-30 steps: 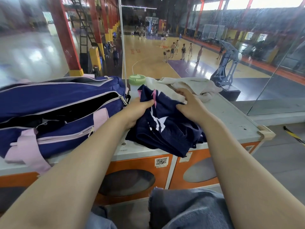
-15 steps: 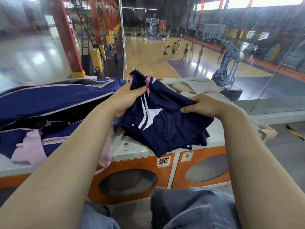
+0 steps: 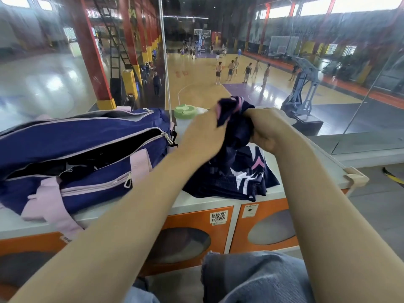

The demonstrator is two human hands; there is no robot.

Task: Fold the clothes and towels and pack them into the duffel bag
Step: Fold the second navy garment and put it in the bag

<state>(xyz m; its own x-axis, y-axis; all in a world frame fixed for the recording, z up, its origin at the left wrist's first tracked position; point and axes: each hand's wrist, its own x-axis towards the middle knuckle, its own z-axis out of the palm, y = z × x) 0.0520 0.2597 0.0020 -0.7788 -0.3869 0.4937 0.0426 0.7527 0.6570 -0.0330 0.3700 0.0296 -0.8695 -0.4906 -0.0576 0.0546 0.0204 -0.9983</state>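
Two hands (image 3: pixel 203 136) (image 3: pixel 265 130), one navy garment (image 3: pixel 238 171)

I sat behind a glass wall (image 3: pixel 54 84) overlooking a basketball court (image 3: pixel 203 84) at twelve o'clock, players scattered on it. Red columns (image 3: pixel 91 62) stood at eleven, a hoop stand (image 3: pixel 303 84) at one. Daylight came through high windows (image 3: pixel 360 5). Below me ran an orange-fronted cabinet (image 3: pixel 229 224).

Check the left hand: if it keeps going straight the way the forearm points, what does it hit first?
Likely the navy garment it already grips, bunched against the right hand. The left hand points up and to the right, away from the duffel bag. Depth past the hands is unclear.
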